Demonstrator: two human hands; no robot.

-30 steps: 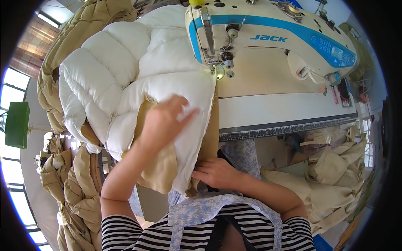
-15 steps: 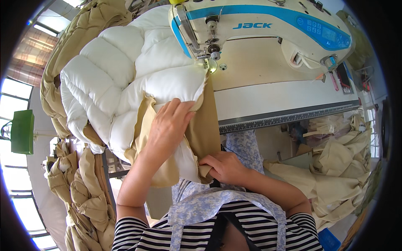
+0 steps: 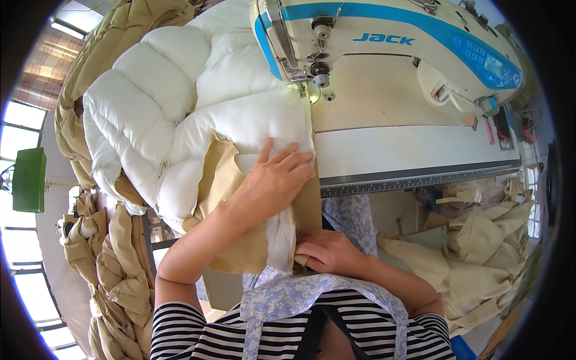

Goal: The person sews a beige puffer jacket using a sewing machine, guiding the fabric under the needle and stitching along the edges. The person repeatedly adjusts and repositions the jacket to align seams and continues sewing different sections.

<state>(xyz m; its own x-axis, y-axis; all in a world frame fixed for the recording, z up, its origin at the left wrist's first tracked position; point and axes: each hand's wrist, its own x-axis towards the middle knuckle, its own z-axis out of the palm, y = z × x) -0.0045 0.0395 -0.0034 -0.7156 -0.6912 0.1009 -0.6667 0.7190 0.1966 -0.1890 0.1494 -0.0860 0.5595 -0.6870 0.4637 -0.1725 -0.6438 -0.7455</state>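
A puffy quilted garment piece (image 3: pixel 156 90), white on its upper side, spreads over the left of the sewing table. Its right edge runs under the needle of a white and blue sewing machine (image 3: pixel 384 36). Tan fabric (image 3: pixel 309 204) lies along that edge and hangs toward me. My left hand (image 3: pixel 276 177) rests flat on the white layer close to the edge, fingers stretched out, short of the needle. At the hanging lower end, my right hand (image 3: pixel 330 251) is closed on the tan fabric's edge; its fingertips are partly hidden.
A ruler strip (image 3: pixel 420 180) runs along the table's front edge. Cream fabric pieces (image 3: pixel 480 252) heap at the right below the table. Tan padded garments (image 3: pixel 120 264) hang at the left, near a green box (image 3: pixel 29 180). Small tools (image 3: pixel 498 129) lie at the table's right end.
My left hand has moved right and flattened, fingers spreading over the white layer. The garment's edge now lies straighter below the needle. My right hand has shifted slightly down and right, still gripping the tan fabric.
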